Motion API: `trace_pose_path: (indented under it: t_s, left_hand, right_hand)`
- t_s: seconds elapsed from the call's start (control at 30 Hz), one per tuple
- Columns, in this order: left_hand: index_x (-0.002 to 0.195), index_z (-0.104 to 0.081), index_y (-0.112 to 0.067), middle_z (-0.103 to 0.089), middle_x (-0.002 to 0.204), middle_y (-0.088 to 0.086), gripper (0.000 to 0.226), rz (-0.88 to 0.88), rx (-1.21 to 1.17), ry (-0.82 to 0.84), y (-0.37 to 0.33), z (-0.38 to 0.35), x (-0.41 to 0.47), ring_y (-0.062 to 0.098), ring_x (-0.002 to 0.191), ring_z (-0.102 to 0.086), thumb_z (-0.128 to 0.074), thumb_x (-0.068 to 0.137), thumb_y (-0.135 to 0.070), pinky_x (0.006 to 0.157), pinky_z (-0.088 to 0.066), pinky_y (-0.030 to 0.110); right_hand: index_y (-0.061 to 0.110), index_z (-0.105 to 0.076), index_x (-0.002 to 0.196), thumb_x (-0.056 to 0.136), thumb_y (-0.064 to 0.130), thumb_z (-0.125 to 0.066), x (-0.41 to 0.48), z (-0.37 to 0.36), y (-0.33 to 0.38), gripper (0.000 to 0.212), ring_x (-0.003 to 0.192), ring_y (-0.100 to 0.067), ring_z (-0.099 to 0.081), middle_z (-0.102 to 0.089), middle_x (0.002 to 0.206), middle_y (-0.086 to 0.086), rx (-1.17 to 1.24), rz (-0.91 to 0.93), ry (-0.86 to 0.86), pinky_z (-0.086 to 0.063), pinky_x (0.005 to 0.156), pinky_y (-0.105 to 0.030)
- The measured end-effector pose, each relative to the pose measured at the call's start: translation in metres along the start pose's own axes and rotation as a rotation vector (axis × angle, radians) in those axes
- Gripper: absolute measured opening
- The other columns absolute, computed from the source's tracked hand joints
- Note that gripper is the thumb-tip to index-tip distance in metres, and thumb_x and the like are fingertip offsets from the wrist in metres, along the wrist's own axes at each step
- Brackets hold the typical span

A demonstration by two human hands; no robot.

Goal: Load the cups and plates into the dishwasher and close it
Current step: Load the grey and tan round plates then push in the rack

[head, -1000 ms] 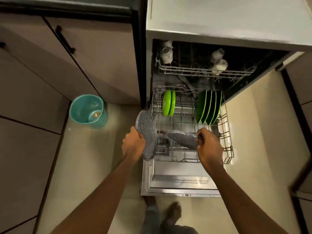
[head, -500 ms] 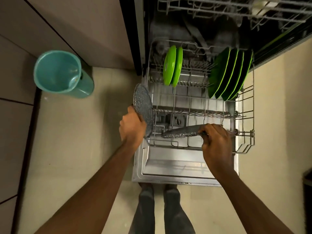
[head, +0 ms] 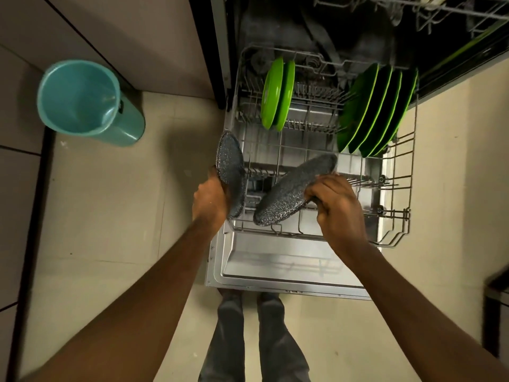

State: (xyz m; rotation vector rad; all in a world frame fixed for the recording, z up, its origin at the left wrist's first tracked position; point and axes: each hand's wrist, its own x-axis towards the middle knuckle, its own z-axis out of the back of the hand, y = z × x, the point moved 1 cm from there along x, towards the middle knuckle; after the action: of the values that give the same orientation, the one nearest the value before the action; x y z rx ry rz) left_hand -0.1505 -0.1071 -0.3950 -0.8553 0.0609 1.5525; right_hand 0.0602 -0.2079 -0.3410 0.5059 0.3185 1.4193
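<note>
The left plate point(head: 231, 172) stands nearly on edge at the left rim of the rack point(head: 394, 215). Its long axis runs from near the person to far, and the left hand point(head: 210, 198) clasps its near edge. The right plate point(head: 294, 191) is tilted over the rack's front rows, with its long axis slanting from near left to far right. The right hand point(head: 336, 205) grips its right rim. Both are dark grey with fine pale speckles. Green plates point(head: 276, 93) stand on edge in the far rows. The door point(head: 275, 260) lies open below.
</note>
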Motion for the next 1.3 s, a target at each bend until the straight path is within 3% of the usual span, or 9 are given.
trace_pose_path:
  t_s: [0.13,0.3,0.57,0.7,0.8,0.93,1.0,1.1,1.3]
  left_hand:
    - [0.126,-0.041,-0.014,-0.066,0.107,0.017,0.033,-0.022,-0.08,0.031,0.004,0.0,-0.002,0.04,0.095,-0.063,-0.049,0.095,-0.019,0.084,-0.053,0.051]
    - [0.133,-0.041,-0.017,-0.067,0.107,0.014,0.039,-0.03,-0.16,0.056,0.007,0.002,-0.002,0.036,0.092,-0.065,-0.049,0.097,-0.029,0.084,-0.054,0.043]
    - [0.136,-0.041,-0.019,-0.067,0.11,0.015,0.04,-0.014,-0.226,0.045,0.012,-0.003,-0.002,0.033,0.092,-0.065,-0.048,0.098,-0.03,0.087,-0.053,0.045]
    - [0.135,-0.043,-0.016,-0.067,0.11,0.011,0.039,0.0,-0.258,0.045,0.014,-0.005,-0.003,0.02,0.083,-0.061,-0.048,0.099,-0.028,0.082,-0.051,0.034]
    - [0.133,-0.046,-0.015,-0.068,0.112,0.013,0.038,0.008,-0.274,0.059,0.016,-0.006,0.0,0.03,0.097,-0.066,-0.051,0.098,-0.029,0.089,-0.053,0.042]
    - [0.134,-0.046,-0.02,-0.068,0.114,0.012,0.04,-0.006,-0.273,0.066,0.017,-0.005,0.001,0.032,0.099,-0.066,-0.053,0.096,-0.031,0.09,-0.053,0.046]
    - [0.134,-0.046,-0.021,-0.068,0.114,0.011,0.04,-0.011,-0.28,0.082,0.018,-0.005,0.001,0.031,0.099,-0.066,-0.053,0.096,-0.032,0.09,-0.053,0.048]
    - [0.133,-0.046,-0.022,-0.067,0.115,0.01,0.041,-0.011,-0.282,0.091,0.021,-0.005,0.004,0.032,0.102,-0.065,-0.054,0.095,-0.034,0.092,-0.052,0.048]
    - [0.132,-0.048,-0.024,-0.068,0.114,0.008,0.04,0.001,-0.267,0.125,0.024,-0.006,0.008,0.03,0.101,-0.065,-0.053,0.095,-0.038,0.089,-0.053,0.045]
  right_hand:
    - [0.006,-0.069,0.081,0.069,-0.02,-0.063,0.027,-0.004,-0.003,0.029,0.106,-0.032,-0.061,-0.071,0.094,-0.01,0.001,0.149,0.116,-0.055,0.08,-0.041]
    - [0.009,-0.07,0.085,0.074,-0.018,-0.063,0.054,-0.013,-0.009,0.03,0.112,-0.029,-0.061,-0.071,0.102,-0.011,-0.005,0.279,0.252,-0.057,0.079,-0.045]
    - [0.008,-0.069,0.085,0.068,-0.023,-0.065,0.067,-0.02,-0.002,0.036,0.112,-0.027,-0.061,-0.072,0.101,-0.009,-0.002,0.385,0.286,-0.058,0.072,-0.042]
    - [0.008,-0.068,0.086,0.064,-0.024,-0.062,0.065,-0.026,0.002,0.039,0.112,-0.029,-0.061,-0.071,0.099,-0.01,-0.033,0.424,0.311,-0.058,0.065,-0.043]
    - [0.005,-0.069,0.084,0.078,-0.01,-0.049,0.065,-0.027,0.013,0.026,0.107,-0.031,-0.063,-0.071,0.094,-0.012,-0.047,0.469,0.277,-0.059,0.063,-0.042]
    - [0.004,-0.069,0.084,0.082,0.009,-0.034,0.067,-0.027,0.022,0.035,0.105,-0.032,-0.064,-0.071,0.093,-0.013,-0.05,0.495,0.255,-0.059,0.063,-0.043]
    - [0.003,-0.069,0.083,0.082,0.007,-0.037,0.068,-0.027,0.025,0.033,0.101,-0.033,-0.065,-0.071,0.091,-0.014,-0.052,0.504,0.258,-0.059,0.062,-0.042]
    - [0.002,-0.069,0.082,0.077,-0.007,-0.06,0.067,-0.025,0.028,0.014,0.094,-0.034,-0.067,-0.071,0.087,-0.015,-0.098,0.517,0.274,-0.059,0.057,-0.04]
    - [0.002,-0.07,0.087,0.068,-0.012,-0.072,0.062,-0.037,0.03,0.024,0.097,-0.033,-0.065,-0.07,0.091,-0.015,-0.142,0.525,0.368,-0.058,0.061,-0.036]
